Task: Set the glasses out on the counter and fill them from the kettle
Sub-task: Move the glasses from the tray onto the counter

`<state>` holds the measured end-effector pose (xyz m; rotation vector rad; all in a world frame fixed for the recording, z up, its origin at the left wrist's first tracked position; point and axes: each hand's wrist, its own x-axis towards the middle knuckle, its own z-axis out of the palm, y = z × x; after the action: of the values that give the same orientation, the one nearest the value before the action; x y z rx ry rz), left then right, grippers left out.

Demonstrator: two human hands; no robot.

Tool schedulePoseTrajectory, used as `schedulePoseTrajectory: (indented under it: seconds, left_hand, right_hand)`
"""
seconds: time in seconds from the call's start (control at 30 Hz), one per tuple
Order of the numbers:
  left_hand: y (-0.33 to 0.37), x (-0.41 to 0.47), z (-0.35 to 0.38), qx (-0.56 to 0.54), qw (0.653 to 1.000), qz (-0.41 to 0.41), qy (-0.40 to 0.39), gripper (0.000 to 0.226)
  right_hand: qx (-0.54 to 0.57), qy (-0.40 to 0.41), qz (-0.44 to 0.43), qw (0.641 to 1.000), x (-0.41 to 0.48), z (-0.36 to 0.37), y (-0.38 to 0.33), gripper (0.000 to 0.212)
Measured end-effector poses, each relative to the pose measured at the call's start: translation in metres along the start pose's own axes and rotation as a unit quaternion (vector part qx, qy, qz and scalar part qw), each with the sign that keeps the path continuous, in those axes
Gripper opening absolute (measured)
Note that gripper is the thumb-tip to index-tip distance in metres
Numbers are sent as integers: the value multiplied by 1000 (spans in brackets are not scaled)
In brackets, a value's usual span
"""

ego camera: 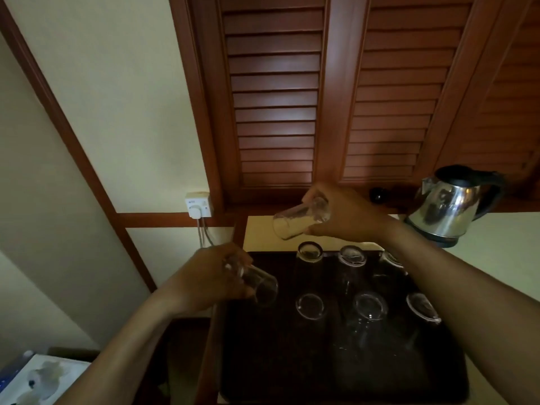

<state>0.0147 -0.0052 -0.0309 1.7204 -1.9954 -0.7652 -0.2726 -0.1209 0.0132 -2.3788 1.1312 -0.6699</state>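
A dark tray (263, 361) lies on the pale counter (496, 258) and carries several clear glasses, among them one (309, 306) in the front row and one (352, 255) in the back row. My left hand (213, 276) holds a clear glass (260, 285) tilted on its side above the tray's left edge. Above the far end of the tray, my right hand (347, 214) grips another glass (298, 220), also tipped sideways with its mouth to the left. A steel kettle (450, 206) with a black handle stands at the back right.
Brown louvred doors (277, 97) rise behind the counter. A white wall socket (198, 206) with a plug and cable sits left of the counter. A small dark round object (378, 194) rests on the ledge near the kettle. A white patterned surface (43, 381) shows at bottom left.
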Motion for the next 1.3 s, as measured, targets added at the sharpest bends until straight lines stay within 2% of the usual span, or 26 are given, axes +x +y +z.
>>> schedulePoseTrajectory:
  seconds: [0.1, 0.17, 0.27, 0.33, 0.43, 0.47, 0.57, 0.63, 0.77, 0.83, 1.0, 1.1, 1.2, 1.3]
  left_hand:
    - [22, 2, 6, -123, 985, -61, 102, 37]
    - [48, 8, 19, -229, 955, -87, 166, 33]
    - [87, 18, 34, -421, 875, -115, 210, 30]
    - [116, 28, 48, -556, 796, -122, 206, 32]
    - [154, 44, 68, -683, 696, -123, 187, 12]
    - [168, 50, 76, -716, 665, -118, 177, 13]
    - [193, 62, 96, -791, 586, -96, 147, 47]
    - [218, 67, 113, -815, 557, -88, 132, 57]
    - [265, 78, 150, -823, 549, -92, 117, 39]
    - [280, 88, 169, -812, 567, -91, 107, 34]
    - [315, 118, 213, -745, 659, -88, 61, 25]
    - [331, 140, 236, -690, 718, -78, 41, 24]
    - [346, 165, 266, -615, 784, -67, 58, 31]
    - [369, 181, 302, -580, 810, -56, 63, 36]
  right_hand:
    - [19, 52, 44, 998, -23, -21, 20, 51]
    - [35, 87, 75, 993, -43, -35, 36, 52]
    - [98, 131, 122, 979, -70, -52, 61, 51]
    - [150, 154, 147, 966, -92, -67, 80, 49]
    - [227, 174, 178, 942, -124, -92, 105, 45]
    - [253, 180, 185, 932, -136, -100, 112, 44]
    - [319, 202, 189, 906, -160, -114, 131, 43]
    - [351, 195, 190, 896, -177, -123, 144, 50]
    - [368, 183, 201, 889, -205, -130, 173, 70]
    - [370, 175, 200, 890, -218, -131, 186, 72]
    - [391, 204, 221, 870, -248, -135, 210, 48]
    - [392, 242, 251, 852, -267, -138, 227, 57]
    - [332, 279, 265, 862, -293, -142, 250, 64]
    - [245, 309, 283, 874, -323, -149, 277, 66]
